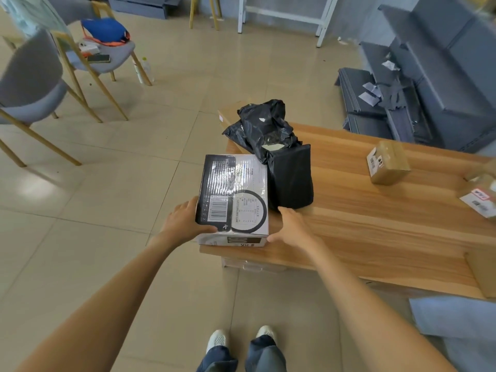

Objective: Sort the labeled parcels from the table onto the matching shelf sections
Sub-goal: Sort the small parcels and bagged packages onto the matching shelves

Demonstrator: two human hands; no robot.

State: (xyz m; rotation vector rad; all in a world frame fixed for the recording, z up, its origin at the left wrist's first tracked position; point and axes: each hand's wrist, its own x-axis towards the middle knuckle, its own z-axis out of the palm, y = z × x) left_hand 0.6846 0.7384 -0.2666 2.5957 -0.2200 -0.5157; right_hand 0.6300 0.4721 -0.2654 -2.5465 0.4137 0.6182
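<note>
A black-and-white box lies flat at the table's corner, touching a black-wrapped parcel.

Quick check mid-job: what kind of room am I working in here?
Probably an office or back room doubling as a parcel-sorting space, still being set up. Taped parcels such as the small brown cardboard box lie on the wood-grain table, and flat grey metal shelving panels are stacked unassembled on the tiled floor.

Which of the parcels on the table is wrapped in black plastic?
The black-bagged parcel right behind the printed white box held by both hands. The others, further right, are brown cardboard or clear-wrapped.
</note>
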